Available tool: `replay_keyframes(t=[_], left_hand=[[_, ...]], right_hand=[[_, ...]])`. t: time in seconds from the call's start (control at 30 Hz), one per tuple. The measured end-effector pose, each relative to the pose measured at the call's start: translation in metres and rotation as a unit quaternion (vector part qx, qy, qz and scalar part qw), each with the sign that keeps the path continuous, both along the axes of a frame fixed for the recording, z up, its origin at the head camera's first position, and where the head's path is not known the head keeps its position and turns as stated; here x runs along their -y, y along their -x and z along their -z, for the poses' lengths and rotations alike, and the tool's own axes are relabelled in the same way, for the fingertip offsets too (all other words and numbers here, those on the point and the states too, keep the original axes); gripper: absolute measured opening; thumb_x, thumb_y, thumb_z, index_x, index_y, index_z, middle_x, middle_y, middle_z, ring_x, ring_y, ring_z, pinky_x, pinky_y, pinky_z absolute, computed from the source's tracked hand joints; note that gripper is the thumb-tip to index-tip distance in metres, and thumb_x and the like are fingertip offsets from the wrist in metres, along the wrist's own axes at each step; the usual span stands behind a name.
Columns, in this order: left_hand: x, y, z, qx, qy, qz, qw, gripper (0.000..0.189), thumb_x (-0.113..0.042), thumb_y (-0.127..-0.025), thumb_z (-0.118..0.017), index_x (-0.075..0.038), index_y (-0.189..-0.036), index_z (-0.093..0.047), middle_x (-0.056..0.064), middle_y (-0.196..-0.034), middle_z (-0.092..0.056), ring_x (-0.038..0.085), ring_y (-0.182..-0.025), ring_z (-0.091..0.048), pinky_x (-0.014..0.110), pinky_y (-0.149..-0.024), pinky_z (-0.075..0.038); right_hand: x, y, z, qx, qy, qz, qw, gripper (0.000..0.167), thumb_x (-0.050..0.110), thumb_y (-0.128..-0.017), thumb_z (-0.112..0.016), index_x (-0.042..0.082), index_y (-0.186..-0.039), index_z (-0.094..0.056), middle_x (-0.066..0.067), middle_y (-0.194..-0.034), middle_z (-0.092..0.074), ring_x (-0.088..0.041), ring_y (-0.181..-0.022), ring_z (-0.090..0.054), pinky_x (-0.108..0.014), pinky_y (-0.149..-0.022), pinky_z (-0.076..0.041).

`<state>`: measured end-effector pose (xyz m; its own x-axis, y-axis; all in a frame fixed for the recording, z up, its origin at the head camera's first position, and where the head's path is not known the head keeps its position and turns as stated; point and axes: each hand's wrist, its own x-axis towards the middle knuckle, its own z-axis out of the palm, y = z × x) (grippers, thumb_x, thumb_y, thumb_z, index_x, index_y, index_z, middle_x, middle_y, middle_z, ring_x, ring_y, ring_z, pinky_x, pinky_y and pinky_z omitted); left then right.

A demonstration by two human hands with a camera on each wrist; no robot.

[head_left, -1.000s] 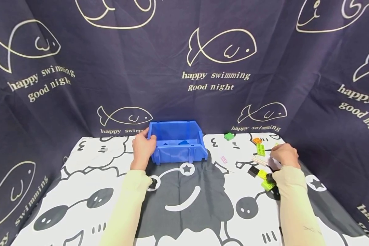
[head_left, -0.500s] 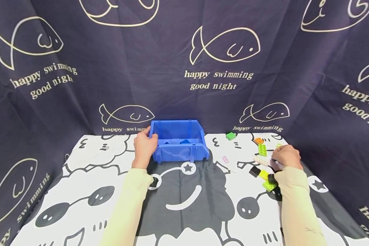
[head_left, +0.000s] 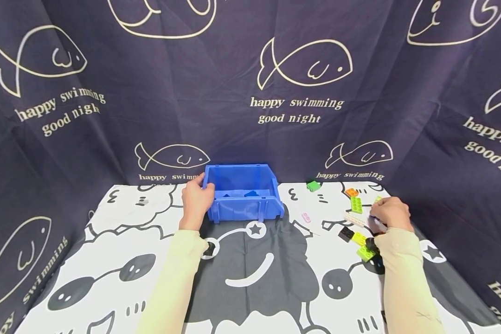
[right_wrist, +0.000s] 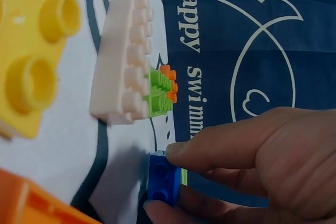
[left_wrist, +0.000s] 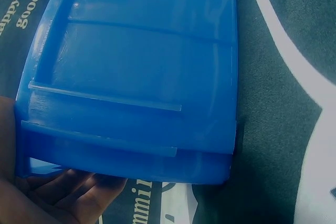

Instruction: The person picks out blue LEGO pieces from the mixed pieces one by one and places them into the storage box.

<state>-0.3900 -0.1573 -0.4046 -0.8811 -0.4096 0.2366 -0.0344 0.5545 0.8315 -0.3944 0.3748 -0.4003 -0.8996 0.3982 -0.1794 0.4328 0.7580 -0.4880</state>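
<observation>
My left hand (head_left: 196, 200) holds the left end of a blue plastic storage bin (head_left: 239, 211), thumb over its rim. In the left wrist view, fingers (left_wrist: 86, 195) curl round the edge of the bin, whose ribbed side (left_wrist: 126, 66) fills most of the picture. A few blue pieces (head_left: 251, 193) lie inside the bin. Among loose toy bricks at the right, my right hand (head_left: 393, 212) pinches a small blue building brick (right_wrist: 161, 179) between thumb and fingers, close over the cloth. That brick is hidden behind the hand in the head view.
A white long brick (head_left: 354, 219), lime brick (head_left: 356, 204), orange brick (head_left: 351, 192), black brick (head_left: 346, 233) and yellow brick (head_left: 359, 239) lie near the right hand. A pink brick (head_left: 306, 217) and green brick (head_left: 313, 186) lie nearer the bin. A dark printed curtain (head_left: 234, 93) rises behind.
My right hand has shifted very slightly to the right among the bricks. The left hand and the bin stay together in place; the head view has moved a little.
</observation>
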Motion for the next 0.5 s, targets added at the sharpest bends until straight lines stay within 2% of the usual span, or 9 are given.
replay_keyframes(t=[0.17, 0.3, 0.5], left_hand=[[0.000, 0.000, 0.000, -0.001, 0.001, 0.000, 1.0000, 0.054, -0.024, -0.090, -0.062, -0.011, -0.143, -0.064, 0.014, -0.120, -0.075, 0.044, -0.117, -0.065, 0.055, -0.098, -0.050], [0.000, 0.000, 0.000, -0.003, 0.003, 0.000, 1.0000, 0.054, -0.024, -0.090, -0.062, -0.010, -0.142, -0.064, 0.015, -0.120, -0.075, 0.044, -0.117, -0.065, 0.055, -0.098, -0.050], [-0.001, -0.001, 0.000, -0.004, 0.001, 0.001, 1.0000, 0.053, -0.023, -0.090, -0.063, -0.010, -0.142, -0.064, 0.016, -0.121, -0.075, 0.043, -0.118, -0.066, 0.054, -0.098, -0.050]], right_hand=[[0.002, -0.002, -0.008, -0.007, -0.011, -0.011, 0.9999, 0.022, 0.023, -0.091, -0.058, 0.007, -0.091, -0.072, -0.014, -0.085, -0.060, -0.037, -0.087, -0.054, -0.043, -0.065, -0.043], [0.004, -0.006, -0.016, -0.013, -0.001, -0.009, 0.9999, 0.021, 0.022, -0.088, -0.059, 0.008, -0.096, -0.072, -0.019, -0.098, -0.059, -0.041, -0.094, -0.052, -0.045, -0.066, -0.044], [0.007, -0.009, -0.027, -0.019, 0.013, -0.003, 0.9997, 0.032, 0.024, -0.087, -0.065, 0.006, -0.113, -0.069, -0.030, -0.121, -0.055, -0.047, -0.104, -0.050, -0.051, -0.067, -0.047]])
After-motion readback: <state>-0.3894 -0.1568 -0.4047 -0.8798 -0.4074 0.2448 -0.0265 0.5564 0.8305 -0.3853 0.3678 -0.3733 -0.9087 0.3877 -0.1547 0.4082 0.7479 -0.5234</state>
